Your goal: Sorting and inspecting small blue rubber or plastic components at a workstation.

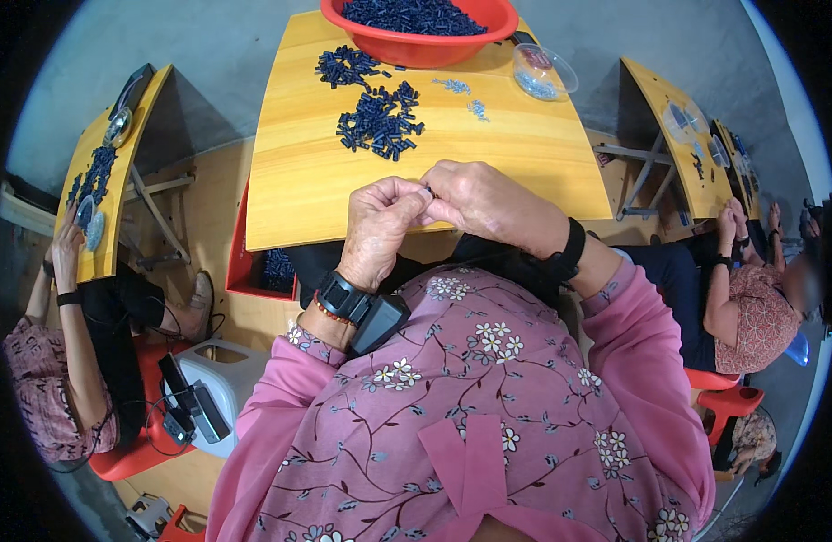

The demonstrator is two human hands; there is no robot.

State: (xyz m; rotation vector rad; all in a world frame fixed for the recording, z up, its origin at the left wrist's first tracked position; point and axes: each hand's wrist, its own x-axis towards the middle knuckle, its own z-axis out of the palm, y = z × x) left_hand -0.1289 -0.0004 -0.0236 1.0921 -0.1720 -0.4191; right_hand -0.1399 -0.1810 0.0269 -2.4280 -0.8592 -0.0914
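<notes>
left hand: left hand [380, 226] raised over near edge of table [343, 181], fingers curled, fingertips pinched onto a small dark part [427, 191], which is mostly hidden
right hand: right hand [484, 200] meets the left one at the fingertips, thumb and forefinger pressed on the same small dark part; black band on wrist
part location: between both sets of fingertips, above the table's front edge, just off the wood
wrist gear: black device strapped to left wrist [361, 307], beaded bracelet beside it
table: yellow wooden top, tilted look from lens
loose pile: heap of dark blue pieces [378, 122] mid-table, well apart from hands; second smaller heap [343, 65] further back
basin: red basin [420, 36] at far edge, full of the same dark blue pieces
clear bowl: clear plastic bowl [544, 70] right of basin, small pale bits inside
pale bits: few light small parts [454, 87] loose on table near basin
neighbours: other people seated left and right at similar yellow tables
</notes>
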